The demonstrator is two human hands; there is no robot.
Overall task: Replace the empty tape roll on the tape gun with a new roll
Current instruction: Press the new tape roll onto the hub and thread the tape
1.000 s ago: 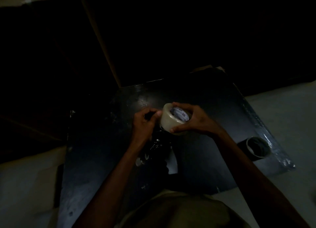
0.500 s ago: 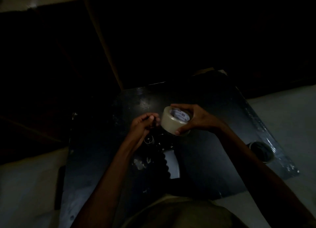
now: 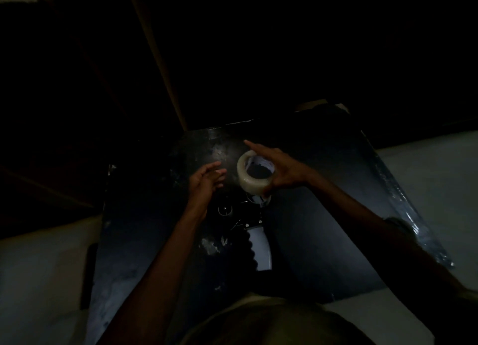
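New tape roll (image 3: 254, 175): gripped by right hand (image 3: 287, 172) above tape gun (image 3: 248, 215) on black table (image 3: 323, 241), not yet seated; left hand (image 3: 205, 181) spread, empty.

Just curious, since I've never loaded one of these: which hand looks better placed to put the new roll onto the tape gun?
Probably the right hand: it already holds the new tape roll just above the tape gun. The left hand is open beside it, holding nothing.

One clear tape roll (image 3: 254, 175) sits above one tape gun (image 3: 248, 215) on one dark table (image 3: 323, 241). Two hands: left (image 3: 204, 183), right (image 3: 284, 170).
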